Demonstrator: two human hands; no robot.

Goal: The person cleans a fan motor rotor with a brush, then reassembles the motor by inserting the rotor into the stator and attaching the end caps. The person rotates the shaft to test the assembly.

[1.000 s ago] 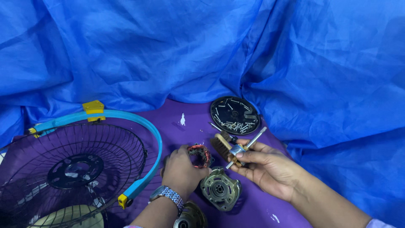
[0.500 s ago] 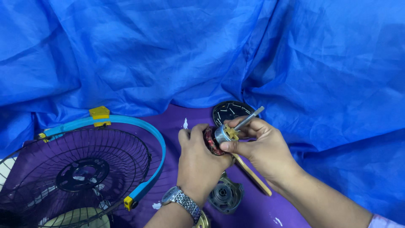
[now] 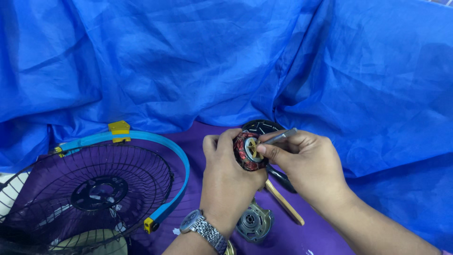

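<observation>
while the left hand (image 3: 230, 177) is curled tight around a round motor coil (image 3: 245, 151) with red windings, held up over the purple cloth (image 3: 198, 137), the right hand (image 3: 309, 163) pinches a thin metal shaft (image 3: 279, 137) at the coil's middle. a metal motor cover (image 3: 255, 225) and a wooden stick (image 3: 284, 203) lie below, a black wire fan guard (image 3: 89, 189) at left.
</observation>
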